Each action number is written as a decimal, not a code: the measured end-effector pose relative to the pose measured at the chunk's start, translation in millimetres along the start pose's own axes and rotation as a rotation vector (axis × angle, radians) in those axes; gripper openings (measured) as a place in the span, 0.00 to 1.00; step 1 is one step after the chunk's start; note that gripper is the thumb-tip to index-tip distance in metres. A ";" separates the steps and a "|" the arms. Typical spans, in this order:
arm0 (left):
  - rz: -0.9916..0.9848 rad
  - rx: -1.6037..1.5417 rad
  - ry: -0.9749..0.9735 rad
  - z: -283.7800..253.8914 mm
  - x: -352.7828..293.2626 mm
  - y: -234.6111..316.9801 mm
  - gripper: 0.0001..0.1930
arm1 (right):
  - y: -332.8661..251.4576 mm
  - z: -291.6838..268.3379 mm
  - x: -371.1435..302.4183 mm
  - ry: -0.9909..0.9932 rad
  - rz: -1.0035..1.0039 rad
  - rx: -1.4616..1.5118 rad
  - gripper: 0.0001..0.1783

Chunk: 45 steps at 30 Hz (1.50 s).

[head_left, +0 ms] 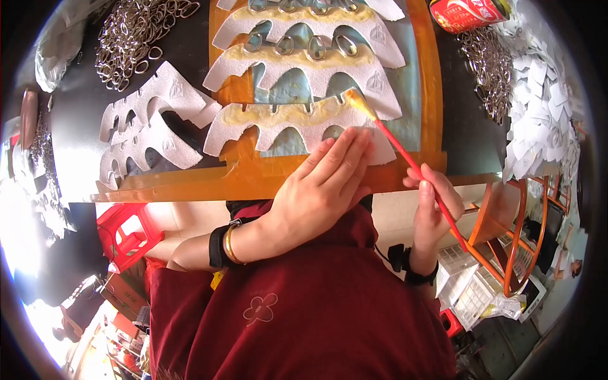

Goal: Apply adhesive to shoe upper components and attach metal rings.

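My left hand (320, 187) lies flat, fingers stretched out, over the lower right part of a white, arch-cut piece (382, 147). Yellowish glue (278, 114) coats the upper band of this piece, which has small slots along its top edge. Between the fingers of my right hand (437, 202) is a glue brush (406, 155) with a thin red handle. Its yellow-coated tip touches the piece's upper right edge. Just beyond lies a similar glued piece (278, 66) with several metal rings (316, 48) set along its top; more such pieces are behind it.
Two uncoated white pieces (171, 142) lie at the left on the dark table. Piles of metal rings (126, 38) sit at far left and right. A red can (465, 14) stands at the far right, near white scraps (538, 114). Orange tape (183, 185) lines the table's near edge.
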<state>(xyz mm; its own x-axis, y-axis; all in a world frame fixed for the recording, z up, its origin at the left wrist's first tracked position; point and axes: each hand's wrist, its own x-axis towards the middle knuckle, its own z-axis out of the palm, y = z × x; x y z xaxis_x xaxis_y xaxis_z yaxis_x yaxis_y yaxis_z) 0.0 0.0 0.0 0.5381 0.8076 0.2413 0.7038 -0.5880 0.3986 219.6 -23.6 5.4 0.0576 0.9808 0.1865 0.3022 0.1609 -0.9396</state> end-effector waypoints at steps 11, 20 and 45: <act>0.016 -0.074 0.089 9.6 3.5 -5.6 0.30 | 17.4 -0.7 4.2 -0.130 -0.635 -0.462 0.19; 0.017 -0.048 0.090 9.3 2.4 -4.9 0.29 | -11.0 -8.9 14.1 -0.230 -0.622 -0.528 0.19; 0.072 0.018 0.157 6.6 1.6 -4.9 0.20 | -29.0 -18.4 47.8 -0.391 -0.490 -0.194 0.11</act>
<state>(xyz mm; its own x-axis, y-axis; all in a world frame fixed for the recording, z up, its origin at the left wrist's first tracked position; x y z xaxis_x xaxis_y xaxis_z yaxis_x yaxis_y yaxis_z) 0.4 3.9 -7.4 0.5096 0.7593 0.4046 0.6748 -0.6445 0.3595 231.1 16.6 46.8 -0.4695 0.7728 0.4269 0.3735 0.6120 -0.6971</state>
